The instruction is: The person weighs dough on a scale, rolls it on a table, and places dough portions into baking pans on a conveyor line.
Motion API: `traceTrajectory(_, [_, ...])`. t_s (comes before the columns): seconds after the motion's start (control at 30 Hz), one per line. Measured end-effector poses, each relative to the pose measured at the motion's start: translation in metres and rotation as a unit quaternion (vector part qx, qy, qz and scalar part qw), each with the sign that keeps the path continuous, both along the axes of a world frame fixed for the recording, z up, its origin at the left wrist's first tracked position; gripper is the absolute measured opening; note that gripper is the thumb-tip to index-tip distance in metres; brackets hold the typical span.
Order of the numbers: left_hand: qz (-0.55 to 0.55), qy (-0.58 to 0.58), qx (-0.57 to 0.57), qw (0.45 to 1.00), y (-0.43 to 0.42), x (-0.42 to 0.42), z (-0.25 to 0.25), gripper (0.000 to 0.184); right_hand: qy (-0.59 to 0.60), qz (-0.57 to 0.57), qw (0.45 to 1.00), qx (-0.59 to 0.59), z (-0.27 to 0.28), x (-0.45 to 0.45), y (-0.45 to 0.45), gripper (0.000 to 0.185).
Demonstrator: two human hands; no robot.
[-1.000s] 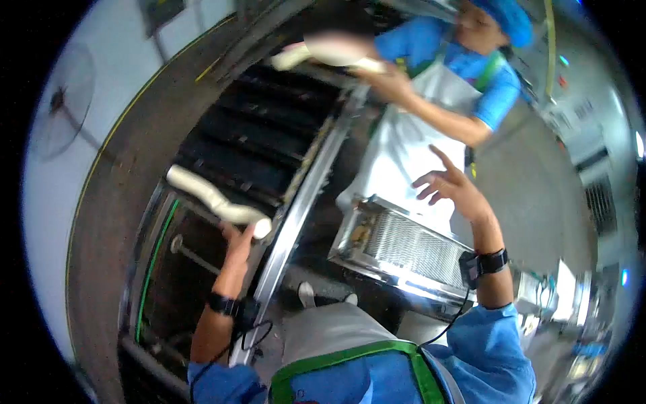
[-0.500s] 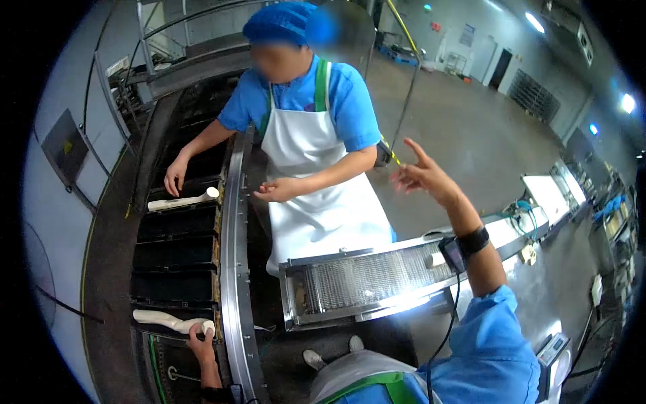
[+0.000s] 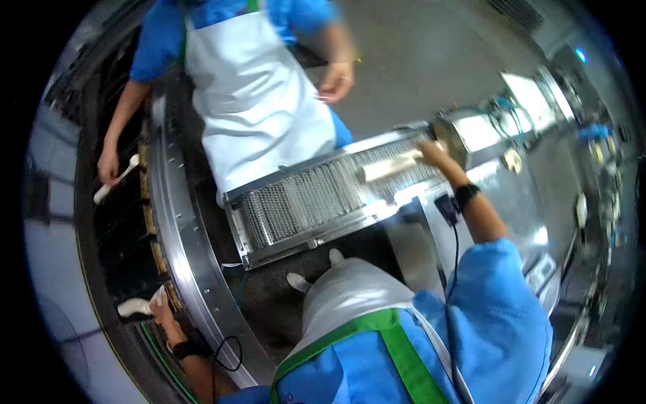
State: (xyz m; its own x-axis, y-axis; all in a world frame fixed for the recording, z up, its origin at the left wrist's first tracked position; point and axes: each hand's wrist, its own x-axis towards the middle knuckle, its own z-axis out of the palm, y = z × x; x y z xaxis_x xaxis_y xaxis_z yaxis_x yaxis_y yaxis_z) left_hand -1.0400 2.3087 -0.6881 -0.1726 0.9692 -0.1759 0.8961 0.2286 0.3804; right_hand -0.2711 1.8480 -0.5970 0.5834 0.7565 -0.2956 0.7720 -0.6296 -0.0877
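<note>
My left hand [image 3: 161, 312] is closed on one end of a white dough roll [image 3: 134, 308] at the lower left, over the end of the dark trays [image 3: 124, 232]. On the right, my right hand [image 3: 434, 156] is closed round the near end of another pale dough roll [image 3: 390, 166], which lies slantwise over the wire mesh conveyor [image 3: 289, 209]. Both wrists wear black bands with cables.
A co-worker in a white apron [image 3: 256, 101] stands across the mesh conveyor, one hand [image 3: 109, 165] at another dough roll [image 3: 101, 194] over the trays. A metal rail [image 3: 178, 232] runs beside the trays. A steel table [image 3: 518, 195] is at the right.
My right hand has come down from the air onto a dough roll on the mesh conveyor. My left hand stays at its roll. The co-worker's hand is at the roll lying by it. The view has shifted.
</note>
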Motion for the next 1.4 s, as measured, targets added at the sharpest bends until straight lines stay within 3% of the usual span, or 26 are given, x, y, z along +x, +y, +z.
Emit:
traceTrajectory(0.03, [-0.020,-0.018,-0.021,0.999,-0.007,-0.008,0.006,0.064,-0.051,0.016,0.999,0.012,-0.024,0.005,-0.014,0.050])
traceTrajectory(0.07, [0.010,-0.157,-0.036,0.987,-0.036,0.025,0.043,0.065,-0.066,0.019,0.993,0.099,-0.034,0.002,-0.025,0.044])
traceTrajectory(0.1, [0.050,-0.289,-0.049,0.955,-0.067,0.061,0.085,0.065,-0.102,0.022,0.991,0.088,-0.042,0.005,-0.031,0.046])
traceTrajectory(0.13, [0.070,-0.318,-0.034,0.945,-0.075,0.067,0.082,0.062,-0.111,0.022,0.994,-0.015,-0.037,0.006,-0.026,0.047])
traceTrajectory(0.2, [0.075,-0.217,0.017,0.973,-0.063,0.048,0.033,0.058,-0.103,-0.020,0.992,-0.069,-0.054,0.018,-0.021,0.048])
traceTrajectory(0.23, [0.066,-0.175,0.042,0.981,-0.056,0.036,0.007,0.057,-0.163,0.008,0.985,-0.061,-0.067,0.025,-0.015,0.045])
traceTrajectory(0.27, [0.168,-0.244,-0.001,0.955,-0.076,0.079,0.058,0.058,-0.122,-0.005,0.986,-0.117,-0.033,0.003,0.012,0.040])
traceTrajectory(0.3, [0.140,-0.273,-0.037,0.951,-0.084,0.089,0.084,0.057,-0.076,0.059,0.982,-0.161,-0.033,0.012,0.018,0.039])
traceTrajectory(0.37, [0.122,-0.296,-0.043,0.946,-0.090,0.097,0.098,0.056,-0.022,0.143,0.976,-0.165,-0.057,0.050,0.005,0.044])
traceTrajectory(0.4, [0.129,-0.391,-0.012,0.911,-0.094,0.084,0.078,0.057,-0.002,0.196,0.969,-0.147,-0.038,0.042,0.019,0.046])
traceTrajectory(0.43, [0.174,-0.374,-0.045,0.910,-0.095,0.103,0.103,0.058,0.018,0.249,0.960,-0.129,-0.015,0.031,0.035,0.049])
traceTrajectory(0.47, [0.189,-0.241,-0.042,0.951,-0.093,0.108,0.108,0.059,0.123,0.182,0.972,-0.082,-0.006,0.026,0.040,0.045])
traceTrajectory(0.53, [0.152,-0.246,0.004,0.957,-0.081,0.073,0.048,0.060,0.319,0.075,0.944,0.035,0.040,-0.018,0.071,0.040])
traceTrajectory(0.57, [0.226,-0.193,-0.047,0.954,-0.092,0.111,0.108,0.062,0.411,0.034,0.905,0.101,0.078,-0.059,0.100,0.039])
traceTrajectory(0.67, [0.194,-0.185,-0.021,0.963,-0.098,0.108,0.101,0.063,0.468,0.003,0.879,0.092,0.120,-0.135,0.170,0.038])
traceTrajectory(0.7, [0.191,-0.159,-0.037,0.968,-0.098,0.105,0.105,0.063,0.483,0.029,0.867,0.123,0.124,-0.161,0.192,0.036])
traceTrajectory(0.73, [0.181,-0.164,-0.033,0.969,-0.096,0.088,0.077,0.065,0.495,0.060,0.853,0.157,0.128,-0.189,0.214,0.034])
traceTrajectory(0.77, [0.183,-0.123,-0.017,0.975,-0.105,0.095,0.095,0.065,0.514,0.101,0.834,0.173,0.146,-0.216,0.231,0.037])
traceTrajectory(0.87, [0.171,-0.110,0.007,0.979,-0.115,0.098,0.108,0.065,0.671,0.166,0.691,0.215,0.188,-0.303,0.298,0.041])
traceTrajectory(0.93, [0.175,-0.078,0.011,0.981,-0.118,0.102,0.114,0.064,0.693,0.179,0.663,0.221,0.213,-0.352,0.340,0.039])
traceTrajectory(0.97, [0.171,-0.130,0.003,0.977,-0.118,0.098,0.114,0.065,0.700,0.225,0.647,0.202,0.221,-0.374,0.365,0.037])
traceTrajectory(1.03, [0.156,-0.091,0.017,0.983,-0.122,0.102,0.117,0.066,0.701,0.245,0.642,0.192,0.220,-0.421,0.408,0.035])
traceTrajectory(1.17, [0.151,-0.173,-0.004,0.973,-0.126,0.101,0.125,0.065,0.715,0.286,0.634,0.071,0.179,-0.502,0.487,0.033])
traceTrajectory(1.2, [0.152,-0.172,-0.010,0.973,-0.128,0.101,0.124,0.065,0.697,0.312,0.645,0.033,0.160,-0.511,0.504,0.036])
traceTrajectory(1.3, [0.156,-0.157,0.015,0.975,-0.129,0.103,0.119,0.062,0.452,0.353,0.791,0.211,0.118,-0.509,0.529,0.031])
traceTrajectory(1.4, [0.139,-0.127,0.073,0.979,-0.130,0.100,0.108,0.060,0.537,0.307,0.772,0.147,0.114,-0.473,0.508,0.029])
